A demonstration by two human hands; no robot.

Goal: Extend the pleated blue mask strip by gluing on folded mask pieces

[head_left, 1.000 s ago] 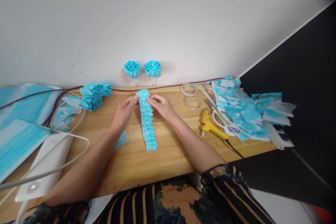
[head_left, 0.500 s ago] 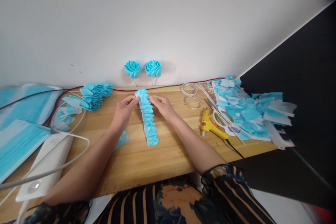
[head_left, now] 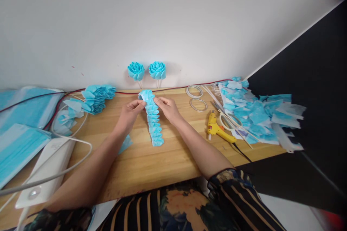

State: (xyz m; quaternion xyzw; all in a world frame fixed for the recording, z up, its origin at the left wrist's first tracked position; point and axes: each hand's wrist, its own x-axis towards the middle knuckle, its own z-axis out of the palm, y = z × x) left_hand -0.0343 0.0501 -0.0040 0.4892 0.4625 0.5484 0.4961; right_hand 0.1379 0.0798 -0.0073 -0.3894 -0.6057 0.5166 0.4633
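A strip of overlapping blue fabric petals (head_left: 154,124) hangs over the wooden table, its far end curling over and its near end toward me. My left hand (head_left: 130,113) pinches its left edge close to the far end. On the opposite edge, my right hand (head_left: 168,109) grips it between thumb and fingers. Just behind the strip, two finished blue flowers on sticks, a left one (head_left: 136,71) and a right one (head_left: 157,70), stand against the wall. A small blue scrap (head_left: 126,144) lies beside my left forearm.
At right are a yellow glue gun (head_left: 215,128), tape rolls (head_left: 194,91), thin sticks, scissors and a pile of blue petals (head_left: 244,106). Several blue flowers (head_left: 97,97), blue sheets (head_left: 20,148) and a white power strip (head_left: 48,166) with cables lie at left.
My fingers have shifted slightly along the strip toward me. Its far end now curls over, and its near end has drawn slightly away from me.
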